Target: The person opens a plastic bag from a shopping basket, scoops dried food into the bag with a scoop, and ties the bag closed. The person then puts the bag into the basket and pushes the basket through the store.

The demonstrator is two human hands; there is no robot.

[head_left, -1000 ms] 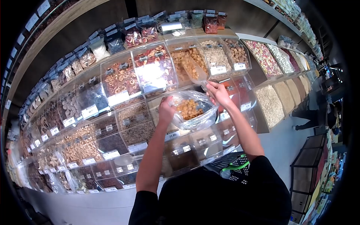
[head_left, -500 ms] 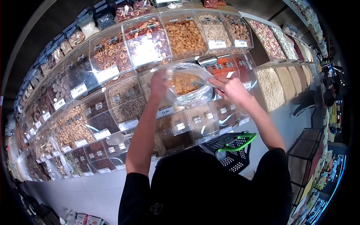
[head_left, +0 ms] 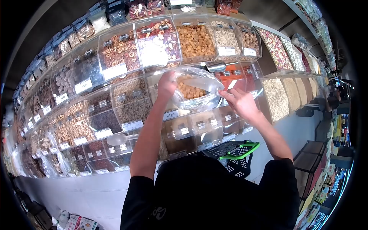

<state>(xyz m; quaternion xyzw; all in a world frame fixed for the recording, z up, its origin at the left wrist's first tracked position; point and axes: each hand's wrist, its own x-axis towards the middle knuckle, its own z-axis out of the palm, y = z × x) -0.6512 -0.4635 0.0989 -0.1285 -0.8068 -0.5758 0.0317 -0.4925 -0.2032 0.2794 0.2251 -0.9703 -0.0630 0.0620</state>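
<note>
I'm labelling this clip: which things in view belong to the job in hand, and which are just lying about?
In use:
clear plastic bag, in left hand
golden pieces inside it
clear scoop, in right hand
similar golden pieces above, probably

Lying about:
metal scoop
pale scoop, lower left
green-and-black basket, seemingly
packets, top left

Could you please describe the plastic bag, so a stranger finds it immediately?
Find the bank of clear bins, then its middle, where two arms reach. The left hand holds the plastic bag; the right hand holds a scoop at its mouth. Unlike the rigid bins, the bag is crinkled, with amber pieces inside.
</note>
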